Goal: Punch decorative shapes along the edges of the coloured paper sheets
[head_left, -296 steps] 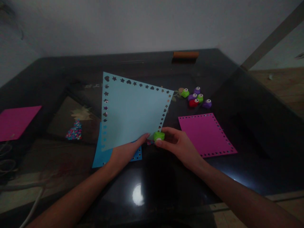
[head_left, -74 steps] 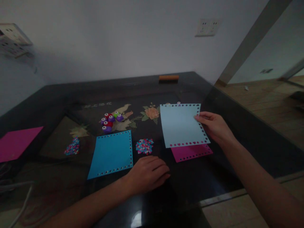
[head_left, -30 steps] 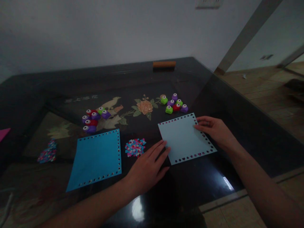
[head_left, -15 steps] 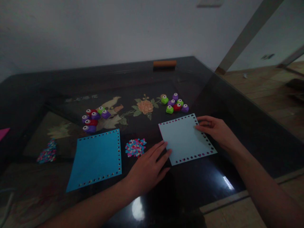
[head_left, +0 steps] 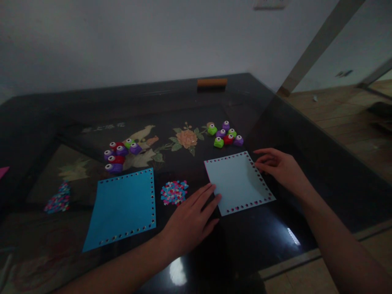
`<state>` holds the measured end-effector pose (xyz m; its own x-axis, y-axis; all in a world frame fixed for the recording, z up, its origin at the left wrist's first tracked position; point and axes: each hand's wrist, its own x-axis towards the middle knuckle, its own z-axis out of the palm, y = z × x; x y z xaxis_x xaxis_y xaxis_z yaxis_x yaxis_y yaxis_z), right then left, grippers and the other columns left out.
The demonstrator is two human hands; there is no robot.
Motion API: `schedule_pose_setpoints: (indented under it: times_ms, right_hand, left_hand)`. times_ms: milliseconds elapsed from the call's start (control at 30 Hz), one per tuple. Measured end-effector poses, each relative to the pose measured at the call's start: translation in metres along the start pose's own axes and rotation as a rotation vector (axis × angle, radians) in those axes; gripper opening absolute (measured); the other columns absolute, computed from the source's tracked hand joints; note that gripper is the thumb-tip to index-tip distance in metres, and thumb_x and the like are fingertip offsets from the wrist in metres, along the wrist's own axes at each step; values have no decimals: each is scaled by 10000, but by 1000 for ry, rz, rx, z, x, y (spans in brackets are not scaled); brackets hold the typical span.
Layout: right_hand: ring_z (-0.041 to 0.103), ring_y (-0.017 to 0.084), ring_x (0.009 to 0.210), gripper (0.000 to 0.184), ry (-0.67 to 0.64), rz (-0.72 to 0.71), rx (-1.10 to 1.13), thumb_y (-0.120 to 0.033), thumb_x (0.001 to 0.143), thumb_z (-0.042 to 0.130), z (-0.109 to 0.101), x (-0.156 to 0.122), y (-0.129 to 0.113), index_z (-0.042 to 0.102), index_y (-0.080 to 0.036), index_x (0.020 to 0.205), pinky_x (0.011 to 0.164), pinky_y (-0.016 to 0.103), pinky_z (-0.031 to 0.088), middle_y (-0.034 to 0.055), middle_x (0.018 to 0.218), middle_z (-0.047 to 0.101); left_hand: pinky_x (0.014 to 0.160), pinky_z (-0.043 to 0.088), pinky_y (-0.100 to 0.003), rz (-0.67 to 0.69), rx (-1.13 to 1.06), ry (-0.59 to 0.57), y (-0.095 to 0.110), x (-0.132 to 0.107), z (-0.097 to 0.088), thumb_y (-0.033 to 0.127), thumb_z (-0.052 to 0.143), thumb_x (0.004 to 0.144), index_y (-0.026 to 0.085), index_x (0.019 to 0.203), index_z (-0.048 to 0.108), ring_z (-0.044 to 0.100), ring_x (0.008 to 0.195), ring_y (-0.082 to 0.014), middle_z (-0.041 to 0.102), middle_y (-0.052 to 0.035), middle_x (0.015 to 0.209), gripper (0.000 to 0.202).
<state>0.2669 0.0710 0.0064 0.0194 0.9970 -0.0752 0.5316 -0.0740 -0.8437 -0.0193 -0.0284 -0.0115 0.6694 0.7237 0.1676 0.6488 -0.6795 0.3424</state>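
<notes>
A pale blue sheet of paper (head_left: 235,181) with small shapes punched along its edges lies flat on the dark glossy table. My left hand (head_left: 191,216) rests with fingers stretched out, its fingertips on the sheet's left edge. At the right edge is my right hand (head_left: 277,167), its fingers loosely bent and apart, thumb near the punched border; nothing shows between them. Left of my left hand lies a pile of pink, blue and white paper confetti (head_left: 174,192). Farther left is a brighter blue sheet (head_left: 122,208), also punched along its edges.
Behind the pale sheet stand several frog-like craft punches (head_left: 225,134) in green, purple and red. Another cluster of punches (head_left: 118,155) stands behind the blue sheet. More confetti (head_left: 59,198) lies far left. A brown roll (head_left: 212,83) rests near the wall.
The pale sheet's right side has lowered and now lies flatter. My right hand has come slightly away from its edge, fingers loosened. My left hand stays in place.
</notes>
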Motion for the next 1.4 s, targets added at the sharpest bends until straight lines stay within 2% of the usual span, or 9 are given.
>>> schedule_pose_setpoints:
  times_ms: [200, 800, 1400]
  right_hand:
    - [596, 182, 649, 357, 7, -64, -118, -315, 644, 697, 2, 2, 3, 648, -186, 973, 631, 348, 490, 32, 752, 630]
    - [556, 177, 602, 265, 48, -112, -255, -323, 668, 678, 7, 3, 1, 682, -212, 909, 590, 336, 456, 23, 708, 617]
    - [550, 172, 584, 284, 59, -126, -239, -386, 685, 663, 7, 7, 5, 692, -201, 899, 565, 325, 443, 29, 702, 626]
  left_hand:
    - [1027, 435, -453, 0, 20, -10, 0, 1, 0, 234, 573, 855, 110, 1330, 428, 381, 1323, -303, 411, -203, 1424, 512]
    - [1028, 434, -453, -6, -8, 15, 1, 1, 0, 240, 549, 872, 129, 1331, 418, 380, 1326, -292, 418, -200, 1419, 490]
    - [1022, 441, -456, -2, 3, 39, 1, 0, 0, 246, 549, 870, 136, 1302, 432, 385, 1324, -286, 435, -191, 1405, 460]
